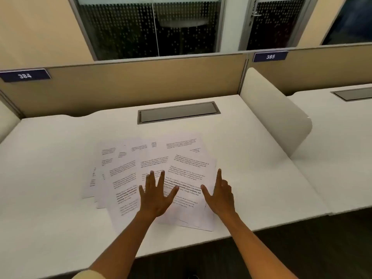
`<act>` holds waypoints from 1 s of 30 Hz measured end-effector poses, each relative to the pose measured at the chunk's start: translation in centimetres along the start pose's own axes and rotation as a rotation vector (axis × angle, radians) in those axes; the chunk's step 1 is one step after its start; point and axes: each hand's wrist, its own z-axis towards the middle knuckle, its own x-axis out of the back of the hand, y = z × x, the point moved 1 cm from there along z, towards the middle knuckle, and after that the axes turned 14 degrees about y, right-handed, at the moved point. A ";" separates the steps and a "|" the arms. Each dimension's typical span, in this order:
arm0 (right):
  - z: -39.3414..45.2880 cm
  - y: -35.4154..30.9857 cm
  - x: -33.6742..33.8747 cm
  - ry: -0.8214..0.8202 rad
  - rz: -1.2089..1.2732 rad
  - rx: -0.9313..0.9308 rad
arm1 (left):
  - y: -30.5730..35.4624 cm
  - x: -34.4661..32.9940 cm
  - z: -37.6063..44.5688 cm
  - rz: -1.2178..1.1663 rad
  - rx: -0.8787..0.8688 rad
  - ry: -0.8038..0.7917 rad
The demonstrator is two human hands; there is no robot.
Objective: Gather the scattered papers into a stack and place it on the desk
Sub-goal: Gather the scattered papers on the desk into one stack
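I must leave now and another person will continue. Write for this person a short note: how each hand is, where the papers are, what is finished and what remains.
Left hand: open, fingers spread, flat on the middle of the papers, gripping nothing.
Right hand: open, index finger stretched forward, at the right edge of the spread, holding nothing.
Papers: printed sheets fanned out and overlapping on the white desk, near its front edge, below the grey cable hatch. Corners point in different directions; no sheet is lifted.
Done: nothing yet that shows; there is no neat stack.
Left: slide the sheets together, square the edges, set the stack on the desk.
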 end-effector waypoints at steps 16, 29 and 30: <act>0.4 -2.1 -2.6 -0.001 0.112 -0.222 | 0.5 -3.1 0.4 -0.010 0.067 -0.041; 2.0 -3.6 -2.7 0.022 0.380 -0.498 | 0.4 -1.8 1.4 -0.257 0.116 0.079; 2.0 -3.6 -2.7 0.022 0.426 -0.527 | 0.3 -1.7 1.6 -0.283 0.131 0.082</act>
